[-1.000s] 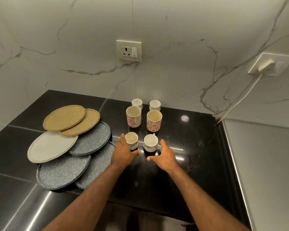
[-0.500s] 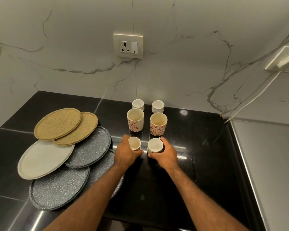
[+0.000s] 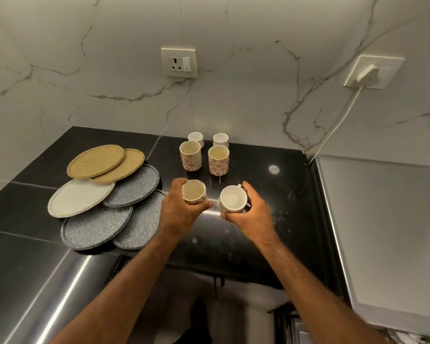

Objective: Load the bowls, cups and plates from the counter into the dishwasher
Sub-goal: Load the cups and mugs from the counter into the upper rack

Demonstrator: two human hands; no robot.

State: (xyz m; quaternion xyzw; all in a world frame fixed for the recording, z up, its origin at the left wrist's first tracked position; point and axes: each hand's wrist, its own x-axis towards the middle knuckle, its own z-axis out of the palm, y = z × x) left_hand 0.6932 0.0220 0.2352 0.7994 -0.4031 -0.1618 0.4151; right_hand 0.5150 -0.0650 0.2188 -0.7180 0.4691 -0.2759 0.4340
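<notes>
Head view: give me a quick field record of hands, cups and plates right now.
left hand: shut on left cup
right hand: shut on right cup
cups on counter: four; two floral cups, two small white cups behind them near the wall
plates: overlapping pile at left; two tan plates on top, one white plate, grey plates beneath
counter: black, glossy
dishwasher: not clearly in view

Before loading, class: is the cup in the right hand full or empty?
Empty: the cup in the right hand shows a bare pale interior.
</notes>
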